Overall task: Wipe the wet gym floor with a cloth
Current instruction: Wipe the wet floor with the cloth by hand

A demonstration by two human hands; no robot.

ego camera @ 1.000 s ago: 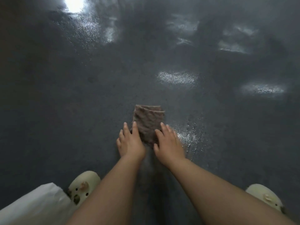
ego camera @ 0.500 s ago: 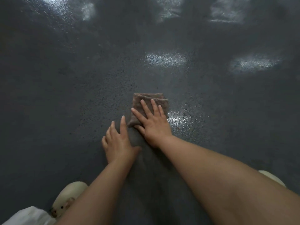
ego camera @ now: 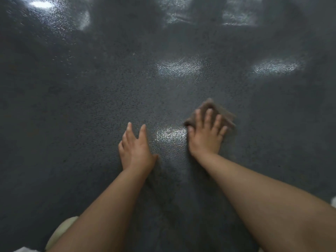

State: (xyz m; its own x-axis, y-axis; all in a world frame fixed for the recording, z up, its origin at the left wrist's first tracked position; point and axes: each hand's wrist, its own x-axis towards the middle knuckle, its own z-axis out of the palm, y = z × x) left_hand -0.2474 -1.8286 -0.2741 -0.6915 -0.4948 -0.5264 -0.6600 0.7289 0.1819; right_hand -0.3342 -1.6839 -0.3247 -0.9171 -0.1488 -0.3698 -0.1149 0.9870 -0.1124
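Note:
A folded brown cloth (ego camera: pixel 212 107) lies on the dark speckled gym floor (ego camera: pixel 91 106), right of centre and blurred by motion. My right hand (ego camera: pixel 206 134) presses flat on it with fingers spread, covering its near half. My left hand (ego camera: pixel 135 149) rests flat on the bare floor to the left, fingers apart, holding nothing. A shiny wet patch (ego camera: pixel 171 133) lies between the two hands.
More glossy wet patches (ego camera: pixel 179 67) reflect light farther out and at the right (ego camera: pixel 275 67). A pale clog (ego camera: pixel 61 231) shows at the bottom left under my forearm, and a sliver of another shoe (ego camera: pixel 333 201) at the right edge.
My right hand has slid the cloth to the right, away from the left hand. The left hand, earlier beside the cloth, now rests on bare floor. A wet patch shows between them.

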